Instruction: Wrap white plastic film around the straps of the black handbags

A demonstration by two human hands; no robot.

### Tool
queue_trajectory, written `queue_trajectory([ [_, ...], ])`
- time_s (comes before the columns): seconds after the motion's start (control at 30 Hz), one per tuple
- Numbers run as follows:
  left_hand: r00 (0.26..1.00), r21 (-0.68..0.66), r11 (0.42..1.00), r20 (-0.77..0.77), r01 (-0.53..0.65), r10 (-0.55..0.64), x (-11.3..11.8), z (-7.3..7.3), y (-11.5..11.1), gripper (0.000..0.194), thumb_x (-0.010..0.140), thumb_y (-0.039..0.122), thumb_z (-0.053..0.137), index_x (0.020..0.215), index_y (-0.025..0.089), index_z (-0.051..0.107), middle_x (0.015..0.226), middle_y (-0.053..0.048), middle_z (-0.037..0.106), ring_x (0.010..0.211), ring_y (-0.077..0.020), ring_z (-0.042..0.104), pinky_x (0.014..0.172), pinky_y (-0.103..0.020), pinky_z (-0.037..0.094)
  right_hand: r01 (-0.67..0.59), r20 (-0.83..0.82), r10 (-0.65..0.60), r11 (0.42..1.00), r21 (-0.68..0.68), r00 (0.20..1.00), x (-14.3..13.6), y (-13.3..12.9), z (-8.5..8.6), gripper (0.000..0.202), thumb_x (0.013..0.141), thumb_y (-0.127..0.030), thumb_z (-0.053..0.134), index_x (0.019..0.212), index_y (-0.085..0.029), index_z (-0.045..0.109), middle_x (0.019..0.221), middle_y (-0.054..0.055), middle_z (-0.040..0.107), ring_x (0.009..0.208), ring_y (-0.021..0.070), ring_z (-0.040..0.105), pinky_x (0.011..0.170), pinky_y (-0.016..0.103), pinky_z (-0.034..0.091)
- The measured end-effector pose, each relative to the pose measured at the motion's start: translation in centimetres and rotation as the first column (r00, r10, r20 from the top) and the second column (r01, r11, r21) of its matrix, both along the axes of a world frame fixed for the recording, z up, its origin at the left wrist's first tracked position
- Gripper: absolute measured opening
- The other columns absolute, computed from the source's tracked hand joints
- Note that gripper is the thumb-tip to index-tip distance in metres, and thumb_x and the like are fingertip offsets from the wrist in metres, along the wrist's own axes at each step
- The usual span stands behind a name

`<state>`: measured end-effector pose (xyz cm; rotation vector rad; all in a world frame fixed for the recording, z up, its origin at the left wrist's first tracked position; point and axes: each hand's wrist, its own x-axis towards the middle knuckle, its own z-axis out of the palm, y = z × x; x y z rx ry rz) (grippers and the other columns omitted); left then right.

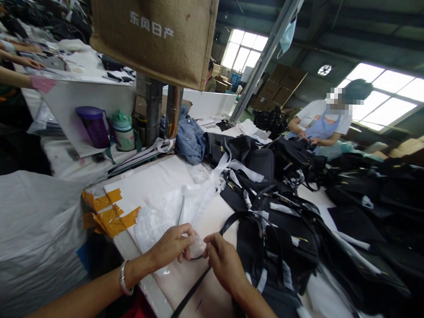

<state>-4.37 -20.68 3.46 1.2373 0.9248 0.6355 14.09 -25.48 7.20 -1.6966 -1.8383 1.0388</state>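
My left hand (172,245), with a silver bangle at its wrist, pinches a small piece of translucent white wrap (197,247). My right hand (224,261) is closed at the other side of that wrap, fingertips pressed together. Whether it holds the wrap or the strap behind it is hard to tell. A thin black strap (190,293) runs under both hands toward the table's near edge. Just right of my right hand lies a black bag (249,239) with a looped handle. Sheets of clear, crinkled plastic film (157,217) lie beyond my left hand.
More black bags (355,224) with white-wrapped straps pile up to the right. Orange tape (114,216) covers the table corner. A denim bundle (191,142), purple cup (93,127) and green bottle (123,132) stand beyond. A co-worker (321,121) stands behind the bags.
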Motion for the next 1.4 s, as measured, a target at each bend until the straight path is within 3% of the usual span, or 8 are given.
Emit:
queue_trajectory([
  [0.13,0.997,-0.06,0.998,0.064,-0.033,0.037,-0.1,-0.8,0.2,0.026,0.082,0.041,0.058,0.082,0.016,0.055,0.063,0.0,0.064,0.048,-0.0122,0.06,0.038,-0.017,0.04,-0.351,0.325,0.327,0.936,0.017,0.887,-0.7,-1.7,-0.2,0.014,0.085,-0.02,0.051,0.096,-0.022,0.06,0.083,0.003,0.07,0.076,0.0183,0.065,0.064,0.025,0.042],
  [0.23,0.995,-0.072,0.995,0.076,-0.064,0.069,-0.3,-1.0,0.4,0.026,0.082,0.041,0.059,0.082,0.016,0.055,0.059,0.0,0.063,0.049,-0.0121,0.06,0.038,-0.016,0.039,-0.699,0.494,0.595,0.714,0.037,0.634,-2.3,-3.0,-2.2,0.023,0.077,-0.033,0.067,0.096,-0.022,0.062,0.089,0.004,0.069,0.077,0.0224,0.064,0.063,0.029,0.044],
  [0.33,0.995,-0.086,0.995,0.071,-0.059,0.065,-0.4,-1.0,0.6,0.029,0.081,0.044,0.06,0.082,0.015,0.057,0.056,0.0,0.062,0.049,-0.0124,0.06,0.038,-0.016,0.039,-0.853,0.623,0.641,0.515,0.084,0.448,-4.0,-4.0,-5.4,0.022,0.084,-0.044,0.061,0.088,-0.022,0.062,0.084,0.004,0.066,0.07,0.0221,0.061,0.055,0.031,0.044],
  [0.47,0.992,-0.093,0.992,0.089,-0.079,0.088,-0.7,-1.3,0.8,0.032,0.08,0.046,0.062,0.082,0.014,0.057,0.059,0.0,0.063,0.049,-0.0126,0.061,0.038,-0.016,0.039,-0.885,0.653,0.637,0.451,0.113,0.408,-4.6,-4.2,-6.9,0.022,0.088,-0.042,0.057,0.08,-0.023,0.061,0.077,0.002,0.066,0.066,0.0192,0.061,0.05,0.028,0.04],
  [0.6,0.989,-0.072,0.992,0.101,-0.101,0.108,-0.7,-1.2,0.8,0.031,0.081,0.046,0.06,0.086,0.015,0.058,0.057,0.0,0.063,0.048,-0.0119,0.059,0.039,-0.016,0.04,-0.735,0.534,0.599,0.675,0.064,0.596,-2.7,-3.0,-2.2,0.013,0.084,-0.033,0.063,0.088,-0.022,0.059,0.073,-0.001,0.07,0.057,0.0153,0.062,0.047,0.025,0.03],
  [0.7,0.99,-0.064,0.993,0.096,-0.095,0.101,-0.5,-0.7,0.6,0.028,0.082,0.042,0.059,0.087,0.015,0.057,0.055,0.001,0.063,0.046,-0.0109,0.057,0.04,-0.017,0.041,-0.422,0.416,0.361,0.904,0.062,0.834,-0.4,-1.7,2.3,0.008,0.093,-0.027,0.048,0.091,-0.023,0.056,0.07,-0.001,0.069,0.056,0.0138,0.062,0.049,0.023,0.028],
  [0.77,0.99,-0.069,0.994,0.103,-0.09,0.097,-0.1,-0.2,0.5,0.026,0.081,0.039,0.06,0.087,0.015,0.056,0.057,0.001,0.063,0.047,-0.0117,0.058,0.041,-0.017,0.041,-0.264,0.41,0.206,0.961,0.089,0.888,1.0,-1.1,4.2,0.019,0.097,-0.03,0.038,0.09,-0.023,0.055,0.068,0.0,0.067,0.055,0.0144,0.061,0.05,0.023,0.028],
  [1.4,0.989,0.094,0.987,0.078,-0.131,0.123,1.4,0.5,-0.5,0.017,0.087,0.032,0.054,0.081,0.016,0.055,0.113,-0.007,0.059,0.056,-0.0073,0.06,0.042,-0.017,0.042,-0.21,0.666,0.015,0.954,0.214,0.745,2.2,-1.4,4.8,0.017,0.094,-0.024,0.043,0.083,-0.021,0.056,0.06,0.0,0.067,0.05,0.0152,0.062,0.049,0.028,0.018],
])
